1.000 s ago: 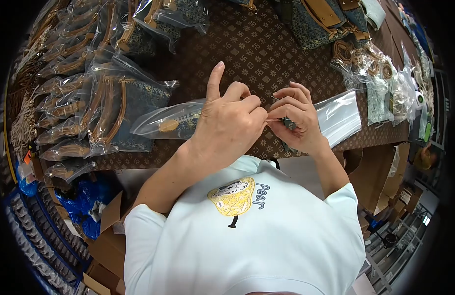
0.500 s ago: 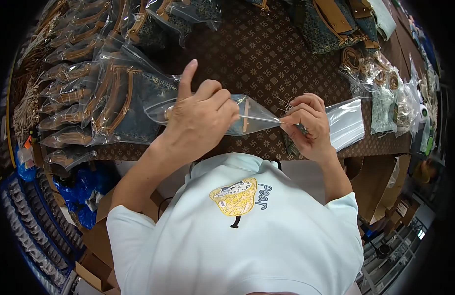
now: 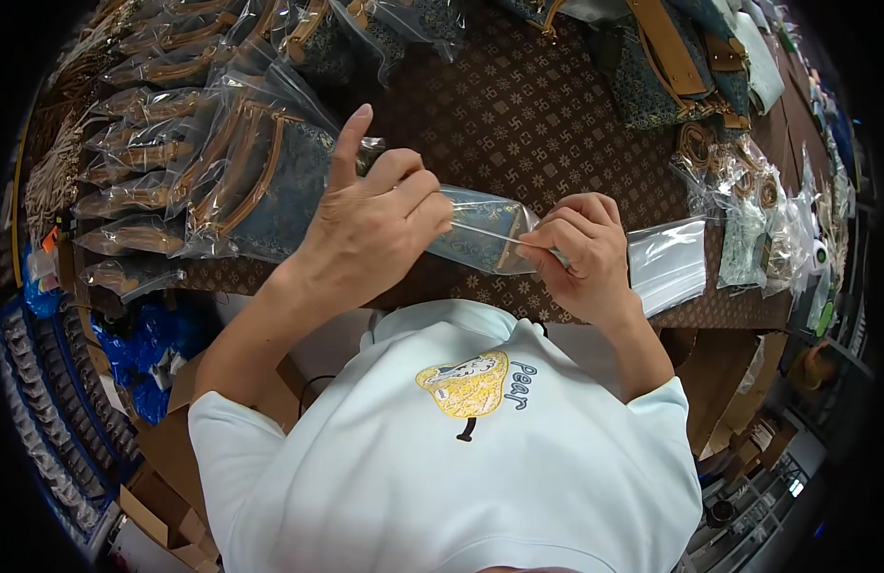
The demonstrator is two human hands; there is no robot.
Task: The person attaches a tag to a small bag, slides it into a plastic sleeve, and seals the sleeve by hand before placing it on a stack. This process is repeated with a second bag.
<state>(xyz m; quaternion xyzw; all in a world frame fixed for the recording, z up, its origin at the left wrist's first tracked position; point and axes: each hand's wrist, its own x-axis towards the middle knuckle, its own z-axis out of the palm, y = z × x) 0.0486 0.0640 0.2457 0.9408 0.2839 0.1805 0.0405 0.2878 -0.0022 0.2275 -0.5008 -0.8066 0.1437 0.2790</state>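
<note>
A clear plastic bag (image 3: 475, 212) is stretched between my two hands, with a blue patterned item with a tan strip inside it. My left hand (image 3: 370, 224) pinches the bag's edge on the left, its index finger pointing up and its other fingers curled; the thumb is hidden. At the other end, thumb and fingers of my right hand (image 3: 585, 253) grip the bag's edge near the tan strip. Against the left hand's far side lies a plastic-wrapped blue handbag (image 3: 299, 177) with tan handles.
Wrapped handbags (image 3: 146, 191) crowd the left of the brown patterned table (image 3: 490, 105). Flat clear bags (image 3: 669, 263) lie right of my right hand, near bagged tan straps (image 3: 738, 172). An unwrapped blue bag (image 3: 652, 81) sits farther back. Cardboard boxes (image 3: 160, 506) stand below.
My right hand has moved slightly left and down, closer to the left hand. The plastic's right end is gathered nearer to the tan strip. My left hand has shifted a little left.
</note>
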